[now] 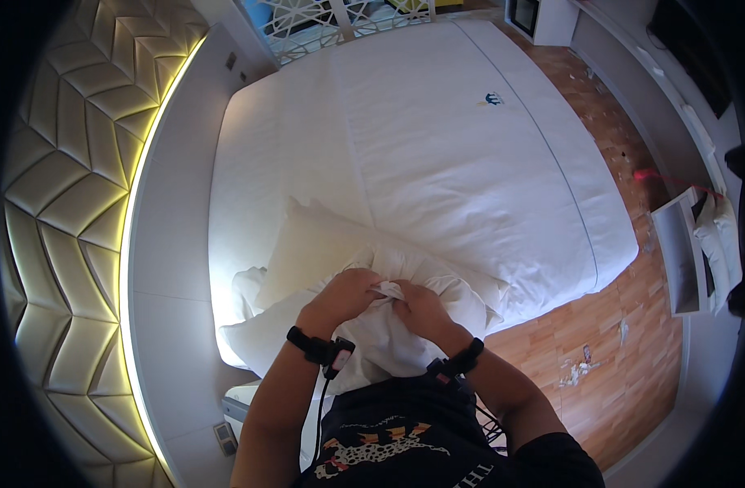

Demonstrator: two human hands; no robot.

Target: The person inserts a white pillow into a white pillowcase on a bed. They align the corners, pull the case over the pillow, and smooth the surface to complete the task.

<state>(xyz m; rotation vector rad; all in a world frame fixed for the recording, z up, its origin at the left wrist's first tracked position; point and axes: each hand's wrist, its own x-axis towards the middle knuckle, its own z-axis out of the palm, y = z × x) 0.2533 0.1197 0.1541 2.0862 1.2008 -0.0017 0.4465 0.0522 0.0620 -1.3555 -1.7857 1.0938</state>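
At the near side of the bed (470, 187), my left hand (345, 297) and my right hand (423, 309) meet in front of my body. Both are closed on the gathered edge of a white pillowcase (380, 346), pinching it between fingers and thumbs. Its loose cloth hangs toward my waist and bunches around the hands. Just beyond it a cream-white pillow (307, 244) lies on the bed, one corner pointing away from me. Folds of white cloth cover its nearer part, so I cannot tell how far the pillowcase reaches over any pillow.
A padded wall (71, 195) with a light strip runs along the left. Wooden floor (632, 342) lies to the right, with white scraps (579, 370) on it. An open white box-like unit (673, 252) and white pillows (718, 236) stand farther right. A lattice screen (307, 28) is beyond the bed.
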